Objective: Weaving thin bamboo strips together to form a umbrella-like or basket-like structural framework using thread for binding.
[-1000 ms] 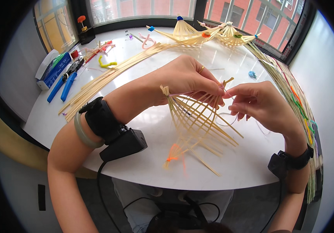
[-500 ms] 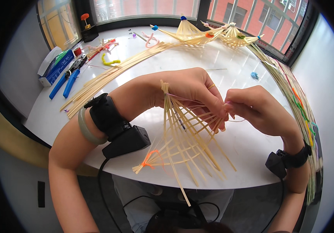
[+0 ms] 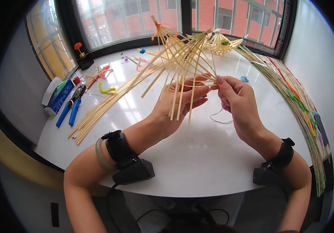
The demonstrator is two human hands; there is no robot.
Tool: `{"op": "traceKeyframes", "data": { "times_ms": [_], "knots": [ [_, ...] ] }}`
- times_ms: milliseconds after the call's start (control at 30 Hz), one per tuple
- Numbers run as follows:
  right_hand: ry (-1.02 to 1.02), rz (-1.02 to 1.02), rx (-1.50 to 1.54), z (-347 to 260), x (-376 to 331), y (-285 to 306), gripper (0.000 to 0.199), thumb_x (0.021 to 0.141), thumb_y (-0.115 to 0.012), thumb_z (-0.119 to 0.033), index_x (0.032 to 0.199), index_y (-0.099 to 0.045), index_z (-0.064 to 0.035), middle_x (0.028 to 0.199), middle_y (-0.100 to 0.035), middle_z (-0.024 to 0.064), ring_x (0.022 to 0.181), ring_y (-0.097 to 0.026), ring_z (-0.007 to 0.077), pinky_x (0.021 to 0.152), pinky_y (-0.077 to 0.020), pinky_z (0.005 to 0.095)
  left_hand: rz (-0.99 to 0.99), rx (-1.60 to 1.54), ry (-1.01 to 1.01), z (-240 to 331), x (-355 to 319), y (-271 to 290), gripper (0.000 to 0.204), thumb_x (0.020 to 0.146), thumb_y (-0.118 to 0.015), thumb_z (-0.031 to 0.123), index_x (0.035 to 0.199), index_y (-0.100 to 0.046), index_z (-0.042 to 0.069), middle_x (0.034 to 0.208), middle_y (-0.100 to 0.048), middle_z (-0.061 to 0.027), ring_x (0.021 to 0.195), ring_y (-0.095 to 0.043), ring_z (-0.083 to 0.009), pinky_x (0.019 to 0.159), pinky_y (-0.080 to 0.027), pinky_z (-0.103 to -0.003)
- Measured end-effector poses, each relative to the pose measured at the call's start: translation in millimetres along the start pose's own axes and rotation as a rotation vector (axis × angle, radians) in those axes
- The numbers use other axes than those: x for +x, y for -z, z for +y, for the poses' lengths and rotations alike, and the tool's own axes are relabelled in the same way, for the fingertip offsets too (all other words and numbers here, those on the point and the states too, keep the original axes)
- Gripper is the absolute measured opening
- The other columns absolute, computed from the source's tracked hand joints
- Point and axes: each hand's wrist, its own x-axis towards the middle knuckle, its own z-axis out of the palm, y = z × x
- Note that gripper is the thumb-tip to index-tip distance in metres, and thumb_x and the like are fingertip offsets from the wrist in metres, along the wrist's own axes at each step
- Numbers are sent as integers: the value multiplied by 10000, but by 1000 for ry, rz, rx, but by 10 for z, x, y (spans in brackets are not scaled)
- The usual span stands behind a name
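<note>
My left hand (image 3: 176, 106) is palm up above the white table (image 3: 198, 163), holding a fan-shaped frame of thin bamboo strips (image 3: 182, 64). The strips spread from an orange tie (image 3: 158, 28) at the top, which points away from me. My right hand (image 3: 237, 101) pinches the strips at the fan's right edge, fingertips meeting those of the left hand. A thin white string (image 3: 218, 116) hangs from the right hand down to the table.
A long bundle of bamboo strips (image 3: 108, 105) lies diagonally on the left. More strips with coloured ties (image 3: 299, 105) run along the right edge. Blue-handled pliers (image 3: 71, 110) and a box (image 3: 58, 95) lie far left. Other tied fans (image 3: 221, 40) rest near the window.
The fan frame has flipped over: its orange-tied end pointed down toward me before and now points up and away. My left hand has turned palm up.
</note>
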Motion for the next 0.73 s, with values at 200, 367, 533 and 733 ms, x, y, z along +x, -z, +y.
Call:
{"op": "traceKeyframes", "data": {
  "times_ms": [200, 367, 533, 733],
  "knots": [
    [26, -86, 12, -11, -102, -46, 255, 901, -451, -211, 828, -579, -2, 570, -395, -44, 525, -316, 34, 485, -275, 192, -44, -51, -65, -5, -35, -10, 297, 803, -619, 225, 1023, -595, 27, 927, -609, -37, 870, -558, -98, 752, -442, -222],
    [49, -187, 6, 3, -96, -62, 255, 908, -435, -199, 817, -572, -3, 576, -437, -27, 531, -361, 36, 482, -299, 189, -74, 66, -83, 65, -39, -9, 307, 859, -521, 203, 1089, -546, 1, 906, -600, -23, 871, -557, -91, 747, -447, -227],
    [25, -261, -20, 36, -90, -83, 261, 920, -406, -197, 818, -554, -8, 588, -456, -13, 536, -394, 43, 485, -333, 189, -116, 60, -89, 103, -73, -22, 321, 856, -465, 198, 1075, -548, -21, 775, -571, -12, 750, -552, -100, 691, -438, -247],
    [51, -319, -123, 103, -58, -72, 258, 933, -373, -217, 856, -537, -33, 615, -464, -7, 542, -402, 55, 495, -351, 195, 75, 241, -9, 107, -95, -85, 340, 842, -490, 242, 1054, -562, -14, 675, -542, -18, 631, -546, -121, 652, -433, -243]
  ]
}}
